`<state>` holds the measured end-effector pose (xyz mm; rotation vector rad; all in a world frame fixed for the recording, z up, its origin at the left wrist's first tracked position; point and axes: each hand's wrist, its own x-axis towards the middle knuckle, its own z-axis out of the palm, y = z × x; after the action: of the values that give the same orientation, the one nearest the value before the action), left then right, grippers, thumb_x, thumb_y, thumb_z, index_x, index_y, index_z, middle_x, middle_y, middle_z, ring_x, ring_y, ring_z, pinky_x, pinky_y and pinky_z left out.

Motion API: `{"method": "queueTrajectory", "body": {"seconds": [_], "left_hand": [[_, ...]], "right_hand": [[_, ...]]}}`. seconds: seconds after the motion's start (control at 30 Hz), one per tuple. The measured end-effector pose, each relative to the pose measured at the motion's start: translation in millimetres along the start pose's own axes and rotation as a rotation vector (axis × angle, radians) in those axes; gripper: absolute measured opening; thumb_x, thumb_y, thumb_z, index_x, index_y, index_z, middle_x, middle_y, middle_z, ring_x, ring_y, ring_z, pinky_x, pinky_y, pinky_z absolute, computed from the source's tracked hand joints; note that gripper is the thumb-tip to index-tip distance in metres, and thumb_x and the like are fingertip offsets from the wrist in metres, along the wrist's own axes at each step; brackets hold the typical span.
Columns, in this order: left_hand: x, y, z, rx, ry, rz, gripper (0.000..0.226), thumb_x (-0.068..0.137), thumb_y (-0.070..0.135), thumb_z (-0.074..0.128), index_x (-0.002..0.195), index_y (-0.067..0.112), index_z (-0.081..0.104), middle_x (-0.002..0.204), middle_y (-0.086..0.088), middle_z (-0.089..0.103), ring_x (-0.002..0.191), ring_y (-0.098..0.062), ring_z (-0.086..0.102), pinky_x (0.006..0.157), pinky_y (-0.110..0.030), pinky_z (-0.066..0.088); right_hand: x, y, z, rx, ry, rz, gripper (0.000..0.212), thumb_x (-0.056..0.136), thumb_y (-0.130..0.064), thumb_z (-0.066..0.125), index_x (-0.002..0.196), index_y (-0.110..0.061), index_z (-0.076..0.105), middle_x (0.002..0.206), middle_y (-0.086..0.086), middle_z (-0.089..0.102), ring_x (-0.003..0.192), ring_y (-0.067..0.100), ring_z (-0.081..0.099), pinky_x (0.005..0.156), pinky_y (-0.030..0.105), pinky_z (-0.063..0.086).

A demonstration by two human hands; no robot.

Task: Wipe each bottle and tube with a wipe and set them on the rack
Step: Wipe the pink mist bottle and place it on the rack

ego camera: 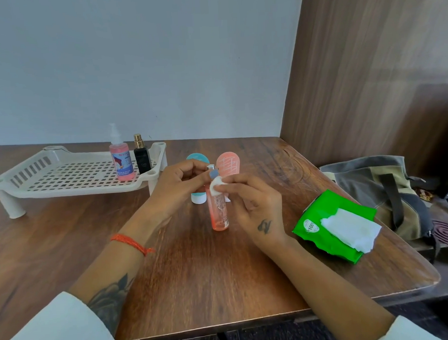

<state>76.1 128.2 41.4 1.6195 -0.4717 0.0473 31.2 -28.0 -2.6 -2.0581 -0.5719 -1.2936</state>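
A clear orange-pink bottle (pixel 219 213) stands upright on the table's middle. My left hand (pixel 178 187) pinches its silver top. My right hand (pixel 252 202) pinches a small folded white wipe (pixel 215 186) against the bottle's upper part. Behind my hands stand a blue tube (pixel 197 158) and a pink tube (pixel 229 160), both cap down and partly hidden. The white perforated rack (pixel 64 176) sits at the back left. A pink spray bottle (pixel 121 156) and a black perfume bottle (pixel 142 158) stand on its right end.
A green wipes pack (pixel 322 217) with a white wipe sticking out lies on the table to the right of my right hand. A grey-green bag (pixel 377 188) lies beyond the table's right edge. A wall stands behind the table.
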Motion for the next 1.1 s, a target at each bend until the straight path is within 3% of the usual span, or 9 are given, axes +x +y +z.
{"method": "queueTrajectory", "body": {"seconds": [0.2,0.33,0.5,0.67,0.8,0.9,1.0,1.1], "left_hand": [[-0.3,2.0,0.9,-0.011,-0.021,-0.001,0.01,0.084,0.011,0.063,0.091,0.016,0.069,0.088,-0.002,0.071,0.075,-0.002,0.068,0.066,-0.012,0.052],[0.9,0.1,0.2,0.009,-0.031,-0.015,0.013,0.085,0.014,0.063,0.096,0.016,0.069,0.096,-0.005,0.072,0.084,-0.007,0.068,0.076,-0.017,0.056],[1.3,-1.2,-0.2,0.036,-0.025,-0.017,0.011,0.085,0.017,0.063,0.095,0.019,0.068,0.1,-0.006,0.07,0.092,-0.014,0.066,0.083,-0.027,0.055],[0.9,-1.2,-0.2,0.033,-0.041,-0.017,0.01,0.085,0.017,0.063,0.093,0.021,0.068,0.093,-0.001,0.07,0.082,-0.004,0.067,0.075,-0.017,0.055],[2.0,-1.1,-1.8,0.043,-0.008,-0.006,0.013,0.083,0.018,0.065,0.095,0.018,0.069,0.095,-0.007,0.071,0.082,-0.008,0.067,0.076,-0.018,0.056],[0.9,-0.2,-1.0,0.054,-0.001,0.008,0.016,0.082,0.02,0.066,0.097,0.014,0.069,0.096,-0.012,0.07,0.086,-0.016,0.066,0.074,-0.018,0.056],[-0.4,1.8,-0.9,0.066,0.004,0.02,0.012,0.082,0.018,0.066,0.094,0.017,0.068,0.093,-0.009,0.071,0.084,-0.014,0.065,0.069,-0.013,0.053],[0.5,1.4,-1.5,0.092,0.016,0.023,0.012,0.082,0.019,0.066,0.094,0.017,0.067,0.094,-0.008,0.07,0.086,-0.016,0.066,0.075,-0.016,0.055]], "right_hand": [[5.1,0.6,3.2,0.179,-0.004,0.336,0.025,0.085,-0.003,0.064,0.101,-0.022,0.065,0.09,-0.018,0.064,0.082,0.001,0.065,0.068,0.014,0.054],[5.2,1.7,3.2,0.233,0.062,0.422,0.023,0.085,-0.004,0.064,0.104,-0.017,0.066,0.099,-0.008,0.066,0.092,0.004,0.065,0.076,0.016,0.054],[4.1,-1.3,4.7,0.155,-0.044,0.347,0.023,0.085,-0.006,0.064,0.108,-0.011,0.066,0.098,-0.015,0.062,0.09,-0.008,0.06,0.076,0.008,0.049],[1.8,5.5,5.2,0.087,-0.153,0.446,0.025,0.088,-0.009,0.062,0.112,-0.014,0.065,0.106,-0.003,0.068,0.093,0.006,0.064,0.081,0.019,0.054],[2.6,-0.6,-2.2,-0.046,0.042,0.179,0.021,0.086,-0.006,0.059,0.104,-0.011,0.069,0.097,0.002,0.071,0.086,0.006,0.062,0.073,0.013,0.049],[-1.3,-4.8,-4.2,-0.129,-0.039,-0.067,0.023,0.086,-0.012,0.054,0.1,-0.009,0.071,0.098,0.006,0.069,0.089,0.015,0.062,0.076,0.02,0.049],[-2.7,-5.3,-2.5,-0.167,-0.115,-0.094,0.025,0.085,-0.014,0.054,0.103,-0.012,0.072,0.096,0.008,0.066,0.086,0.018,0.06,0.07,0.024,0.051],[-1.4,-3.3,-3.1,-0.104,-0.075,-0.044,0.021,0.084,-0.01,0.06,0.101,-0.012,0.072,0.092,0.007,0.066,0.081,0.016,0.061,0.067,0.022,0.052]]}}
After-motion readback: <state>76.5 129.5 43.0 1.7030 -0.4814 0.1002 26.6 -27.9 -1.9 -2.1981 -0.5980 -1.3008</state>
